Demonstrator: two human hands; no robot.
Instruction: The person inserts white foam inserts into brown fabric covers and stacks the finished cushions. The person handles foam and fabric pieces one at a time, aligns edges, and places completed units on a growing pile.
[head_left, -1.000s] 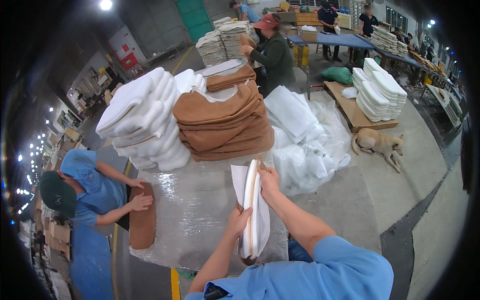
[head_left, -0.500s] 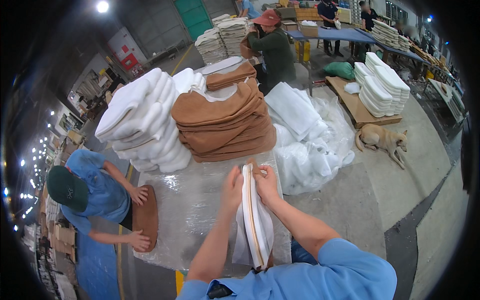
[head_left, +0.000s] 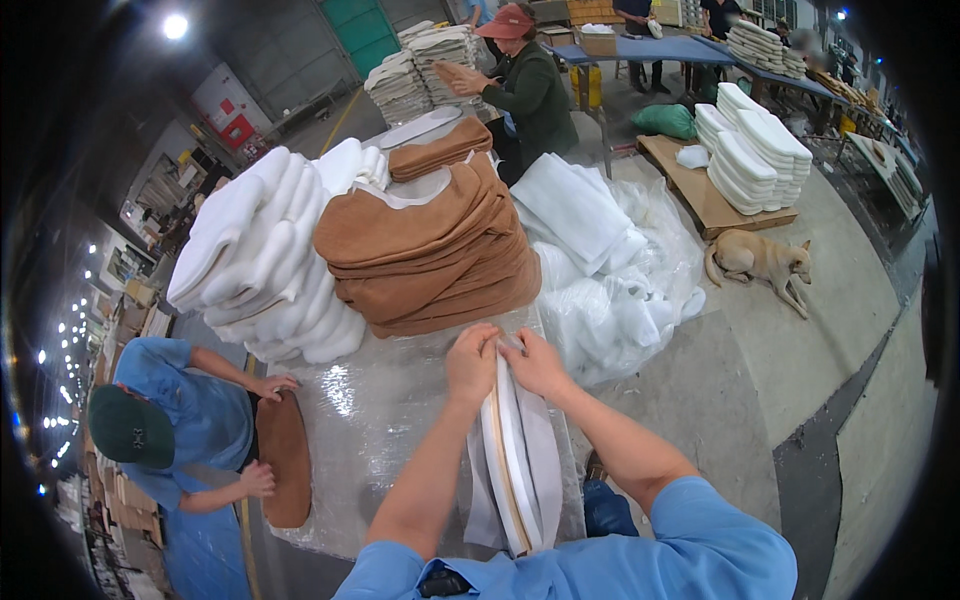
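Note:
On the plastic-wrapped table (head_left: 395, 420) in front of me, a long, narrow cushion piece (head_left: 512, 470) stands on edge, pointing toward my body. White padding shows along it, with a tan zipper-like strip down its length and pale cloth flaps hanging at both sides. My left hand (head_left: 472, 365) grips its far end with bent fingers. Close beside it, my right hand (head_left: 534, 362) pinches the same end, thumb toward the left hand. Just beyond my fingers lies a stack of brown cushion covers (head_left: 430, 255). The fingers partly hide the gripped end.
White cushion pads (head_left: 265, 260) are piled left of the covers. Clear bags of white padding (head_left: 610, 270) lie to the right. At the left, a co-worker (head_left: 185, 400) handles a brown cushion (head_left: 285, 460). A dog (head_left: 762, 262) lies on the floor near stacked pads (head_left: 755, 155).
My left hand has closed onto the far end of the cushion piece, beside the right hand. The left co-worker's near hand has lifted off the brown cushion's surface. The view has shifted slightly.

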